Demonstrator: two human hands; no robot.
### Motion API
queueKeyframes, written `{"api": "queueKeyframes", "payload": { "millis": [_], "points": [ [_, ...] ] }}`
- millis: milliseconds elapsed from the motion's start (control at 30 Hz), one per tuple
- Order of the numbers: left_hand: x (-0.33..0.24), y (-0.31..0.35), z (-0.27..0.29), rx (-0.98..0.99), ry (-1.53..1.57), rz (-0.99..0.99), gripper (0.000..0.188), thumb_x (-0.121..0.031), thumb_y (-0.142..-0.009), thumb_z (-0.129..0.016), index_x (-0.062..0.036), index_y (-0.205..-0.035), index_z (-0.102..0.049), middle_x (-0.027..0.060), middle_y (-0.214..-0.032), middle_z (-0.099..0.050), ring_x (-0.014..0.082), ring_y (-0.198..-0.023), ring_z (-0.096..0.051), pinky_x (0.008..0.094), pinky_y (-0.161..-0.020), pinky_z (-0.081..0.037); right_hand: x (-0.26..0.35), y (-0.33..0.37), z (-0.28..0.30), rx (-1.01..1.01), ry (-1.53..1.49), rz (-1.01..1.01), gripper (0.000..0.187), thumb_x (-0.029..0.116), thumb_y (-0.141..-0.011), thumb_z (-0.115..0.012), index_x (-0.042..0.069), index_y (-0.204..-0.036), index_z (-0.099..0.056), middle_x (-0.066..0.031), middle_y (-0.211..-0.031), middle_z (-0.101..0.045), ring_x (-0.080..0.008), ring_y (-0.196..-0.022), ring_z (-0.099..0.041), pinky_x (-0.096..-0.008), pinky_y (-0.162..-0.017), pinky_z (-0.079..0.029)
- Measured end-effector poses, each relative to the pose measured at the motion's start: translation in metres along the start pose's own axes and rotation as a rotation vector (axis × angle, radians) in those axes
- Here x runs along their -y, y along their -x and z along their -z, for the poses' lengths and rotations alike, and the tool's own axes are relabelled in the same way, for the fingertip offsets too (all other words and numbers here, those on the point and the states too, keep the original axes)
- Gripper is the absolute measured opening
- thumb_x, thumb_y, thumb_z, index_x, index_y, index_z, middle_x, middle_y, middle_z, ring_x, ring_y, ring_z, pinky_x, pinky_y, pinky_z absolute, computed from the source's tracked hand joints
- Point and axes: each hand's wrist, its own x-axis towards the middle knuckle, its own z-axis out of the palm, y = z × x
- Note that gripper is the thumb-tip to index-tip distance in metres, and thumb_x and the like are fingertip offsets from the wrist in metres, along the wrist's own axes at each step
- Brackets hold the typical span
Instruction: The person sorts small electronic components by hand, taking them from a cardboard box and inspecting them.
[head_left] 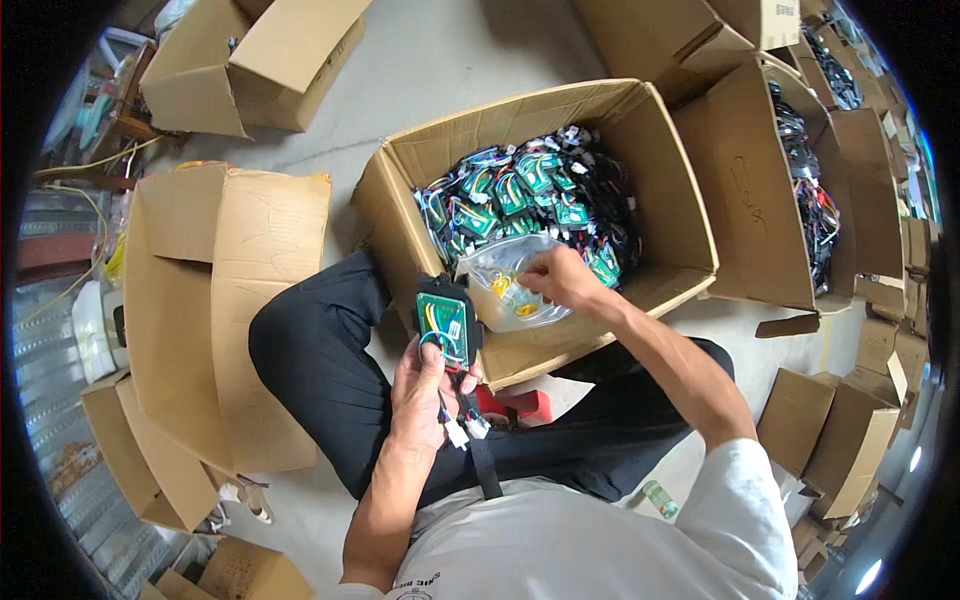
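My left hand (417, 388) is closed around a green circuit board in a black housing (446, 325), its thumb on the board's lower part. Coloured wires cross the board, and leads with white plugs (457, 432) dangle below. My right hand (560, 277) is at a clear plastic bag (484, 268), fingers bent together at its mouth. Small yellow pieces show inside the bag. Whatever those fingertips pinch is too small to make out. The bag lies at the near side of an open cardboard box (672, 150), against a heap of similar wired boards (512, 195).
Left of my knee stands an open cardboard box (270, 300), with another box (290, 60) behind it. To the right, a box (735, 190) holds black and coloured cables (815, 225). A red object (527, 407) lies between my legs. More cartons (850, 440) line the right.
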Motion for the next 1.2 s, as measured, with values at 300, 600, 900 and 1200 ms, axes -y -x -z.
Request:
{"api": "queueKeyframes", "payload": {
  "millis": [300, 600, 900, 1200],
  "points": [
    [0.016, 0.014, -0.016, 0.362, -0.044, 0.124, 0.051, -0.043, -0.093, -0.067, -0.0019, -0.121, -0.056, 0.0108, -0.096, -0.065, 0.0211, -0.076, -0.064, 0.0306, -0.062, -0.049, 0.093, 0.169, -0.013, 0.076, -0.825, 0.134, 0.021, 0.020, -0.099, -0.065, 0.001, -0.092, -0.064, 0.0001, -0.080, -0.065, -0.0061, -0.071, -0.059, -0.0241, -0.065, -0.051],
    [0.004, 0.047, -0.015, 0.392, -0.194, 0.099, 0.058, -0.048, -0.090, -0.069, 0.0008, -0.118, -0.056, 0.0096, -0.085, -0.066, 0.0152, -0.065, -0.061, 0.0249, -0.057, -0.048, 0.081, 0.202, -0.062, 0.130, -2.124, 0.359, 0.026, 0.027, -0.104, -0.051, 0.003, -0.104, -0.060, 0.0008, -0.074, -0.051, -0.0114, -0.070, -0.050, -0.0352, -0.087, -0.048],
    [-0.024, 0.074, -0.073, 0.442, -1.551, -0.584, 0.032, -0.012, -0.088, -0.072, 0.0019, -0.111, -0.054, 0.0208, -0.101, -0.057, 0.0440, -0.088, -0.063, 0.0474, -0.070, -0.052, 0.098, 0.253, 0.000, 0.019, -1.175, 0.610, 0.093, 0.053, -0.095, -0.060, -0.016, -0.148, -0.026, -0.0144, -0.078, -0.066, -0.0216, -0.064, -0.068, -0.0359, -0.074, -0.058],
    [-0.007, 0.052, -0.068, 0.466, -1.555, -0.610, 0.029, -0.010, -0.085, -0.072, 0.0020, -0.107, -0.057, 0.0220, -0.102, -0.053, 0.0457, -0.080, -0.062, 0.0508, -0.071, -0.052, 0.139, 0.270, -0.013, 0.170, -0.279, 0.657, 0.068, 0.023, -0.086, -0.079, -0.003, -0.142, -0.050, -0.0112, -0.088, -0.070, -0.0242, -0.078, -0.068, -0.0337, -0.076, -0.053]
  ]
}}
